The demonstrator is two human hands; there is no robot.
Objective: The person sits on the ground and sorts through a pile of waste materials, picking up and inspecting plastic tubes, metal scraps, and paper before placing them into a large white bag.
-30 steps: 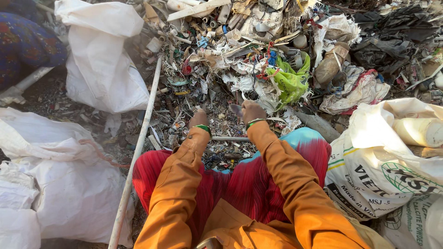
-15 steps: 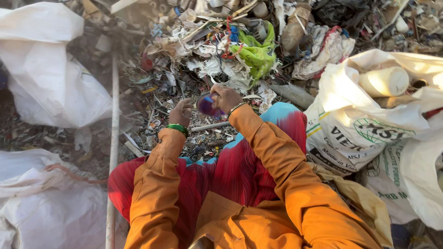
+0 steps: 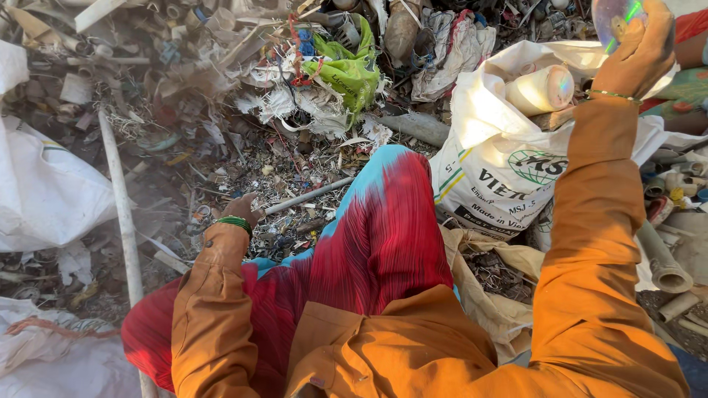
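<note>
Disc (image 3: 616, 21), shiny and see-through with a rainbow glint, sits top right of my view, up above the open white sack (image 3: 509, 158). Right hand (image 3: 636, 51) is clamped on it, fingers wrapped round the rim from below, arm stretched far out to that side; I judge it is held over the sack mouth because that is where sorted pieces go, but I can't confirm. Inside the sack mouth a pale tube (image 3: 544, 88) lies on its side, just under the disc. Left hand (image 3: 240, 208) is low on the ground, fingers curled down into the small scrap (image 3: 243, 166); I cannot tell whether it grips anything, fingertips are buried. Green bangle (image 3: 236, 221) on that wrist, thin one on the right wrist too. Near the left hand a grey rod (image 3: 310, 194) lies slanting on the litter, close but apart from it. Long white pipe (image 3: 122, 199) runs down the left side, well clear of both hands. Orange sleeves, red-and-blue skirt (image 3: 376, 228) over the knee between the hands. Farther out a green bag (image 3: 352, 70) on top of the heap, another white sack (image 3: 44, 191) at left, grey pipe offcuts (image 3: 660, 258) at right beside the open sack.
</note>
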